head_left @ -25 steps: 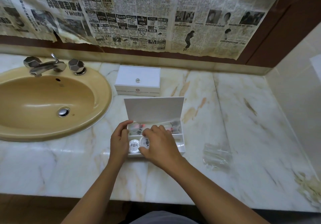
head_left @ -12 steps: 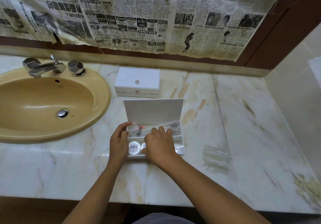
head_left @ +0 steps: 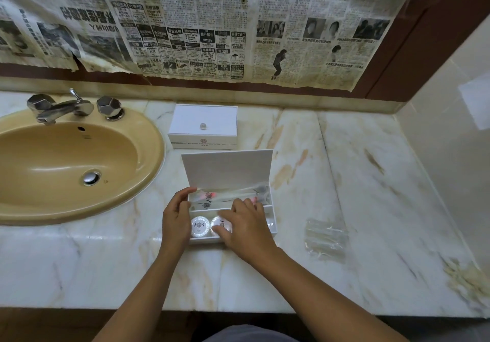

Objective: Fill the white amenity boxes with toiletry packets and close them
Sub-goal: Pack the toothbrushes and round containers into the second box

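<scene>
Since the earlier frames the right hand (head_left: 245, 229) has been shifted a little: its fingers are now laid further forward, up to the divider of the open amenity box (head_left: 273, 225), and the lid (head_left: 226, 169) is still held upright. By this hand the right part of the front compartment is covered; the fingers are lightly bent and rest on the contents, and the thumb touches a round packet (head_left: 221, 225), but whether something is pinched under the palm cannot be told. The left hand (head_left: 177, 217) is placed against the left wall of the box, with the thumb curled over the back left corner, so the box is held steady by it. Between the two hands a second round packet (head_left: 200, 225) is seen lying flat in the front compartment. Just beyond the fingertips, in the back compartment, long clear packets (head_left: 228, 195) with red and dark prints are lying across. Further beyond the hands a closed white box (head_left: 203, 125) with a small knob on its lid stands on the marble counter (head_left: 344, 169). To the right of the right hand, apart from the box, an empty clear plastic bag (head_left: 326, 239) lies on the counter. Far to the left of the left hand a tan sink (head_left: 148, 140) with a metal faucet (head_left: 66, 108) is set in the counter. Old newspaper (head_left: 212, 23) is fixed on the wall behind.
</scene>
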The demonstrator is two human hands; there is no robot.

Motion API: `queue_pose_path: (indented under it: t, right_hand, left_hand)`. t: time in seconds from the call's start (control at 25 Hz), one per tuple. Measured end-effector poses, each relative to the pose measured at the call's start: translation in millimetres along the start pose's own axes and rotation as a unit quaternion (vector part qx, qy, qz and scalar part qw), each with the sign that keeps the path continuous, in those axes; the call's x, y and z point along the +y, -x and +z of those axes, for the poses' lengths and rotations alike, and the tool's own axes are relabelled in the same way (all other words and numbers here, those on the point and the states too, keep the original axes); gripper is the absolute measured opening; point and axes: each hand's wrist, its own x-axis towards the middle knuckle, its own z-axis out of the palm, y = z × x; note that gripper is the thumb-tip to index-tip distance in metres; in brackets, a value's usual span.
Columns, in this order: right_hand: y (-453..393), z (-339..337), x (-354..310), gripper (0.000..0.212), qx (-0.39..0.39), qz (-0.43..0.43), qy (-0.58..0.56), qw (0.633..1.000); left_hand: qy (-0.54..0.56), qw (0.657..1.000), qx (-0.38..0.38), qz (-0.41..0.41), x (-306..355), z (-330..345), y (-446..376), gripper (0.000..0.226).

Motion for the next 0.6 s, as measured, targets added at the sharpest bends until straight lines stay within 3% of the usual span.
queue_pose_path:
  t: [0.16, 0.28, 0.36, 0.48, 0.6]
  right_hand:
    - [22, -2, 36, 0.023, 0.203, 0.003, -0.056, 0.978]
    - [39, -12, 74, 0.027, 0.267, 0.09, -0.018, 0.959]
    - [51, -14, 101, 0.035, 0.26, 0.177, 0.017, 0.949]
    - [68, -7, 134, 0.054, 0.167, 0.305, 0.058, 0.936]
    - [77, 5, 142, 0.066, 0.089, 0.344, 0.054, 0.933]
  left_hand:
    - [-0.006, 1.0, -0.002, -0.004, 1, 0, 0, 0.04]
    - [-0.007, 1.0, -0.002, -0.002, 1, 1, 0, 0.04]
    - [-0.006, 1.0, -0.001, -0.001, 2, 1, 0, 0.04]
    - [-0.006, 1.0, 0.001, -0.002, 2, 1, 1, 0.04]
    - [-0.012, 1.0, 0.002, -0.002, 1, 1, 0, 0.04]
